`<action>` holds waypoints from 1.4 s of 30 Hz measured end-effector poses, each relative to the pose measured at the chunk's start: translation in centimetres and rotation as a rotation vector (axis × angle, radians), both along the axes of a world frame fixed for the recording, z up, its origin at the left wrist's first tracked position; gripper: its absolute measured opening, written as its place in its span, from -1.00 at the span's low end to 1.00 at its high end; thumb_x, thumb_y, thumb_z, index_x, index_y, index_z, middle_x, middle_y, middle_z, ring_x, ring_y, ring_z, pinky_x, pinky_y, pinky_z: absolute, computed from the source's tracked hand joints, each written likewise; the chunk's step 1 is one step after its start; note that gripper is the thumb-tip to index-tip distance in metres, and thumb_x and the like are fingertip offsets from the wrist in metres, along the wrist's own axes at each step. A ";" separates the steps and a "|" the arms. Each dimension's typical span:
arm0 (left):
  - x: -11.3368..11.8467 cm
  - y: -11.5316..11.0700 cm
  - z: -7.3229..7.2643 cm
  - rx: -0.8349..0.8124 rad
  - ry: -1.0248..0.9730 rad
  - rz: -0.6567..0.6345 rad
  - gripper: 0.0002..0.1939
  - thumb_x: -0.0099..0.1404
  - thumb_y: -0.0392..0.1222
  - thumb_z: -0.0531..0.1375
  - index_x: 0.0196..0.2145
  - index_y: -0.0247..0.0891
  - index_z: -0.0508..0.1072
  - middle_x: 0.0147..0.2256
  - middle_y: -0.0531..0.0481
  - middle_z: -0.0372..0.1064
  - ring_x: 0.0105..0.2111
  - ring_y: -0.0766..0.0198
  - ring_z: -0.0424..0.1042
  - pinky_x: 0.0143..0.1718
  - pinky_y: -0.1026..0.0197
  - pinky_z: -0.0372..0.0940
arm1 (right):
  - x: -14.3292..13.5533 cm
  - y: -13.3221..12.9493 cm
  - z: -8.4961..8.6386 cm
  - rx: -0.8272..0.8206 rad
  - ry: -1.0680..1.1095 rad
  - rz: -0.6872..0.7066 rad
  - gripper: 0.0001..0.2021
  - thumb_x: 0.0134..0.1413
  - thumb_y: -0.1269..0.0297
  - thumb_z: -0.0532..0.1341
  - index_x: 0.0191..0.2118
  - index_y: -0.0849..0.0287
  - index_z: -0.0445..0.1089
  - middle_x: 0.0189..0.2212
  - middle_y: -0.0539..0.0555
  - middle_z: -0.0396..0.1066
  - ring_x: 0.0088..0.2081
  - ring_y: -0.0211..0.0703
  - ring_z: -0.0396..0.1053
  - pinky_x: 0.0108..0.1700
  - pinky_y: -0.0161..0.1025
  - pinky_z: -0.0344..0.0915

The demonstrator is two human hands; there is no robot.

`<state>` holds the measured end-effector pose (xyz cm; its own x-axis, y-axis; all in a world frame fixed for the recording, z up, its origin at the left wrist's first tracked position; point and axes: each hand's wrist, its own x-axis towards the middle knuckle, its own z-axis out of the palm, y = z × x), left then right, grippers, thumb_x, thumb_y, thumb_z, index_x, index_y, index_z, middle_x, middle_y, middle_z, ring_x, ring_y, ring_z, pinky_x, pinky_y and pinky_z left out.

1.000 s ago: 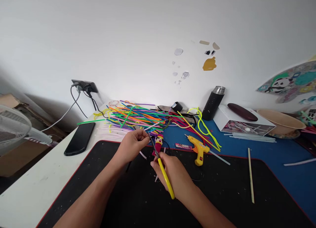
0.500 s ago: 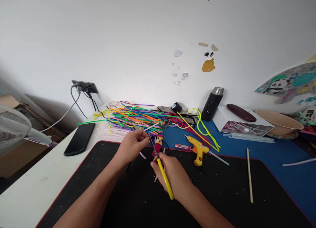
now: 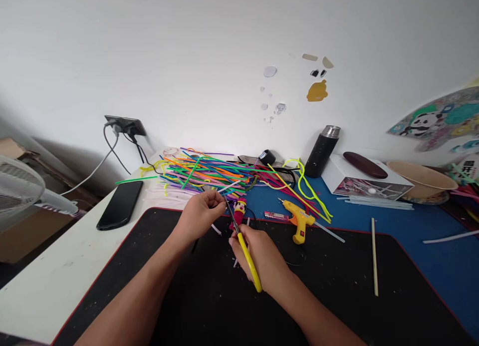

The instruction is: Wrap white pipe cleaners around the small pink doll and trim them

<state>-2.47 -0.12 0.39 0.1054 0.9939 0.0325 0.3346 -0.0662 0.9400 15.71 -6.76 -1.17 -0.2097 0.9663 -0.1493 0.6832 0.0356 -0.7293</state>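
Observation:
My left hand [image 3: 205, 209] pinches a white pipe cleaner [image 3: 229, 187], whose free end sticks out up and to the right. In my right hand [image 3: 258, 248] is a pair of scissors [image 3: 250, 263] with a yellow handle, pointing up and left. The scissor tips reach the left fingertips beside the pipe cleaner; whether the blades touch it I cannot tell. Just behind the blades is a small doll figure [image 3: 239, 211] with a pale yellow face and red body, partly hidden by the scissors and right hand. White scraps lie on the black mat [image 3: 209, 296] around the hands.
Behind the hands lies a heap of coloured pipe cleaners [image 3: 202, 170]. To the right are a yellow glue gun [image 3: 298, 220], a wooden stick [image 3: 374, 256], a black thermos [image 3: 322, 151], a white box [image 3: 368, 178] and a bowl [image 3: 421, 180]. A phone [image 3: 120, 205] lies at left.
The camera view has shifted slightly, so the scene sits a little higher. Both hands keep nearly the same pose, still holding the pipe cleaner and the scissors.

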 end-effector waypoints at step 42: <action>0.3 -0.3 0.4 0.043 0.038 0.017 -0.81 0.14 -0.05 0.26 -0.47 -0.21 0.45 -0.54 0.11 0.33 -0.51 0.30 0.28 -0.45 0.25 0.10 | -0.7 -0.4 -0.6 -0.047 0.104 -0.058 -0.90 0.33 0.29 0.21 -0.27 0.07 0.42 -0.57 -0.06 0.39 -0.67 -0.25 0.30 -0.55 -0.34 0.10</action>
<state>-2.17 -0.42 0.80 0.0910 0.9933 0.0716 0.3714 -0.1006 0.9230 15.03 -7.15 -1.79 -0.1704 0.9698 -0.1748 0.6036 -0.0375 -0.7964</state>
